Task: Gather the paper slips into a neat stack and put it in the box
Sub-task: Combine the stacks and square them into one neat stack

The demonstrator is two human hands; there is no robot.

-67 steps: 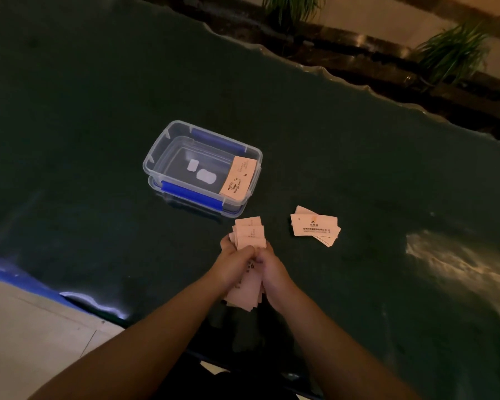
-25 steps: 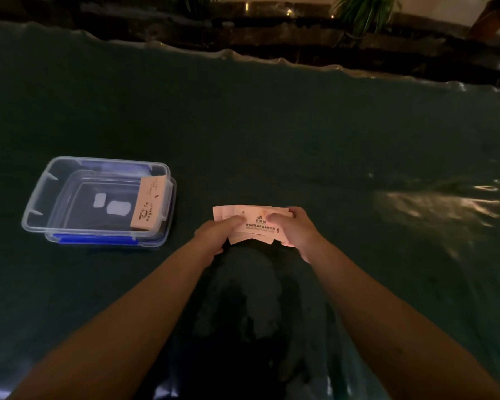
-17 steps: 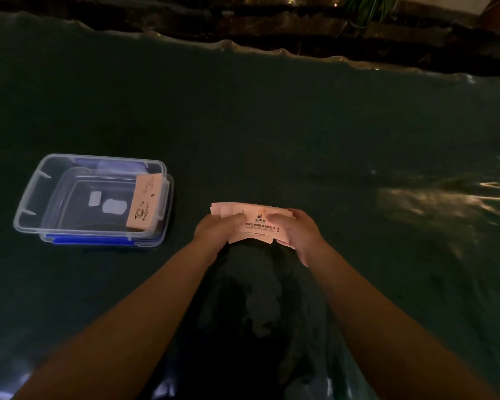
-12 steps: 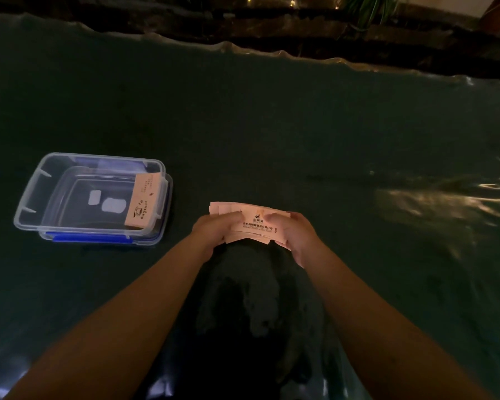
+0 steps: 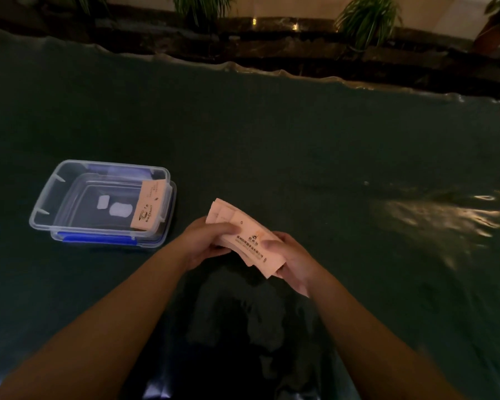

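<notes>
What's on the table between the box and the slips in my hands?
Nothing: in the head view, only bare dark table cover lies between the box and the slips.

There is one view only, from a wide-angle camera worn on the person's head, looking forward and down across the dark green tabletop. It sits close over both forearms, which run up from the bottom edge to the left hand and right hand near the centre. The tabletop's far edge and some potted plants line the top of the picture, bowed by the lens.
</notes>
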